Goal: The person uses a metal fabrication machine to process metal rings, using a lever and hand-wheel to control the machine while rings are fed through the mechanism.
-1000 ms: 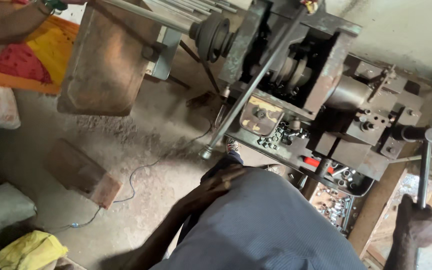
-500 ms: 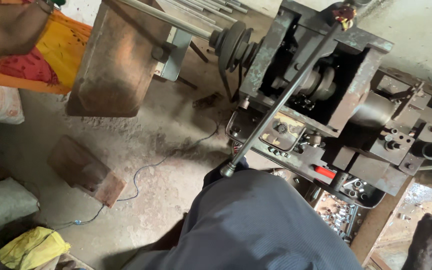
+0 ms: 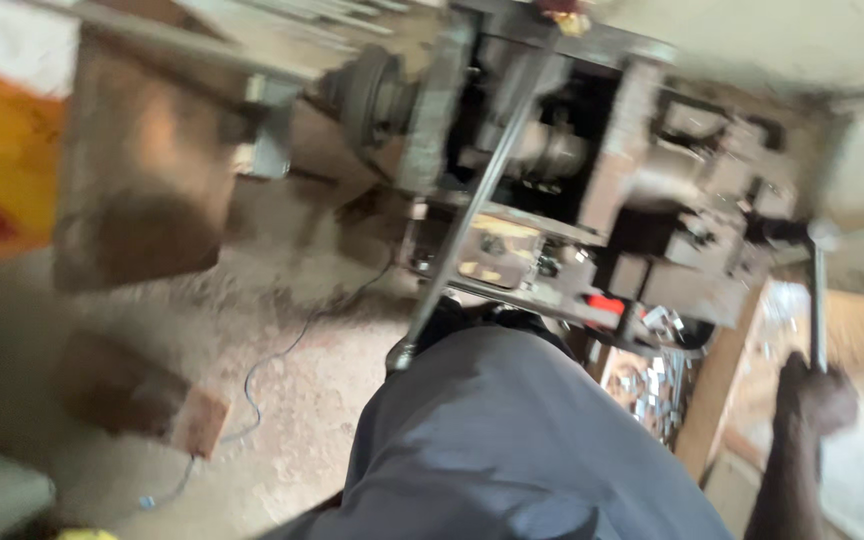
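Your right hand [image 3: 818, 398] is closed around the lower end of a thin metal handle [image 3: 816, 300] that stands up at the right side of the machine [image 3: 592, 190]. The top of the handle joins a dark knob on the machine. Your left hand is not in the picture; it may be under your blue-grey knee [image 3: 512, 440], so I cannot tell what it is doing. The picture is blurry, so your head is turning fast, and that is one way things could go wrong: you may not see where the handle goes. If your grip slips, your hand could hit the hard machine edges close by. A long metal rod [image 3: 472, 215] leans from the top of the machine down to just beside your knee. It could bump your leg or catch your clothes. Below the machine sits a tray of small shiny metal bits [image 3: 652, 385]. A hard knock could spill them. On the dirty floor [image 3: 282, 400] lies a thin wire [image 3: 262, 370] and a brick [image 3: 147, 400]. Your foot could catch on either one.
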